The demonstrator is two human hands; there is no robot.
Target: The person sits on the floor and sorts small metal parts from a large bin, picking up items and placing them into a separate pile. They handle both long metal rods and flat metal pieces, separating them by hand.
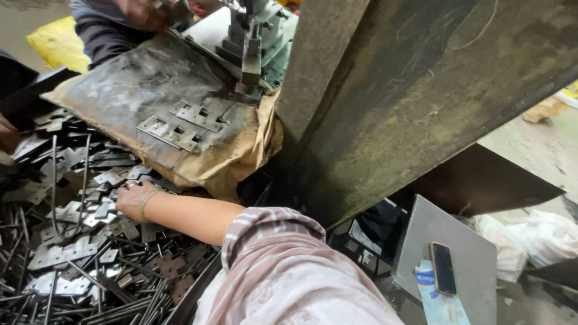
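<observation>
My left hand [129, 200] reaches out to the left, a green bangle on its wrist and a striped pink sleeve on the arm. Its fingers curl down into a heap of small flat metal plates [72, 213] with cut-outs; whether they grip a plate is hidden. Thin metal rods [42, 301] lie mixed through the heap. My right hand is out of view. Just above the hand, a worn dark board [120, 90] carries two notched metal plates [180, 125] lying side by side.
A press tool [250, 42] stands at the board's far end. A co-worker's hand [141, 12] is at the top, another hand [6, 135] at the left edge. A big dark metal frame [421, 90] fills the right. A phone [442, 268] rests on a grey panel [463, 235].
</observation>
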